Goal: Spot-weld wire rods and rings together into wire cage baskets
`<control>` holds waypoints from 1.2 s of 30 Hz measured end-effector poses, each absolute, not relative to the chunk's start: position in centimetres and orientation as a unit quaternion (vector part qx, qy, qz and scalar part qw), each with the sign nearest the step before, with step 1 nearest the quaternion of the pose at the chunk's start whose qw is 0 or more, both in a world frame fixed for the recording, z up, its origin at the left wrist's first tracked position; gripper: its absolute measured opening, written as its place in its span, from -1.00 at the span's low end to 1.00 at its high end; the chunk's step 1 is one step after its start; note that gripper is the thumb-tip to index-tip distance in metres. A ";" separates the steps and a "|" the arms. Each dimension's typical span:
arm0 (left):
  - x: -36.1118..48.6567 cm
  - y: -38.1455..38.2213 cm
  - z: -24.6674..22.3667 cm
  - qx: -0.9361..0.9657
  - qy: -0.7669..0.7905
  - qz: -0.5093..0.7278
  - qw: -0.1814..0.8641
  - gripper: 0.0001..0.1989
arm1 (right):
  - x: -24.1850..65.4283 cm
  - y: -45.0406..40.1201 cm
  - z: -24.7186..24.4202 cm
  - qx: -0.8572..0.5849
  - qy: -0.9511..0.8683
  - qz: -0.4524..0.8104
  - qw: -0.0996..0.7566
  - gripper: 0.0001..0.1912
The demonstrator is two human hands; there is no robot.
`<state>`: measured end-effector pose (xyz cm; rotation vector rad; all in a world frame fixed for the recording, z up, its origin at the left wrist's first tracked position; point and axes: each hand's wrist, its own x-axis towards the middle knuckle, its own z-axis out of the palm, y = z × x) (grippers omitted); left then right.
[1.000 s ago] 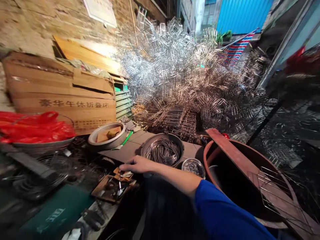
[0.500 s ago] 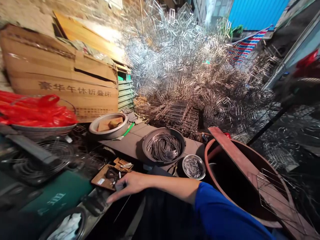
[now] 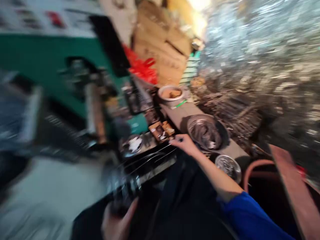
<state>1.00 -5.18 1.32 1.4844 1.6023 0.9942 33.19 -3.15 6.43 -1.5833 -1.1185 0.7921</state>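
My right hand [image 3: 184, 143], at the end of a bare forearm in a blue sleeve, hovers by the front edge of the bench. Its fingers are loosely bent, with a gap by the thumb and nothing visible between them. Just beyond lies a small open cardboard box [image 3: 158, 131] with dark bits in it. Low in the picture, my left hand [image 3: 117, 218] curls its thumb and fingers around a dark, shiny-flecked thing, too smeared to name. Thin bright lines like wires [image 3: 152, 159] run across the dark gap between the hands.
A round pan of coiled wire [image 3: 206, 133] and a metal bowl of small pieces [image 3: 228, 167] stand to the right. Beyond are a large reddish tub [image 3: 258, 163] with a plank [image 3: 287, 180] across it and a heap of wire racks [image 3: 262, 66]. Blurred machinery [image 3: 92, 110] fills the left.
The view has swung left and is now blurred, bringing the machinery into sight. My left hand has come into view at the bottom. My right hand stays near the cardboard box.
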 end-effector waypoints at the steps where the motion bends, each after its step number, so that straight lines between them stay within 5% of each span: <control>1: 0.5 -5.7 0.8 0.552 0.625 0.390 0.390 -0.45 | 33.0 -3.1 6.3 -0.655 -0.465 0.323 0.501 -0.40; 8: -1.0 -4.8 -0.5 0.441 0.549 0.498 0.506 -0.46 | 30.7 -0.5 4.3 -0.622 -0.479 0.342 0.517 -0.36; 23: -2.8 -3.8 -0.5 0.440 0.562 0.508 0.483 -0.45 | 28.3 4.0 1.5 -0.608 -0.507 0.363 0.491 -0.39; 27: -3.7 -3.9 -0.1 0.467 0.573 0.504 0.447 -0.50 | 31.5 3.1 4.6 -0.664 -0.508 0.242 0.493 -0.38; 32: -4.1 -3.4 -0.8 0.447 0.610 0.497 0.426 -0.42 | 42.1 -0.8 7.9 -0.729 -0.406 -0.058 0.548 -0.39; 36: -3.2 -2.3 -1.5 0.428 0.601 0.505 0.449 -0.37 | 48.7 -5.1 6.0 -0.809 -0.375 -0.226 0.391 -0.47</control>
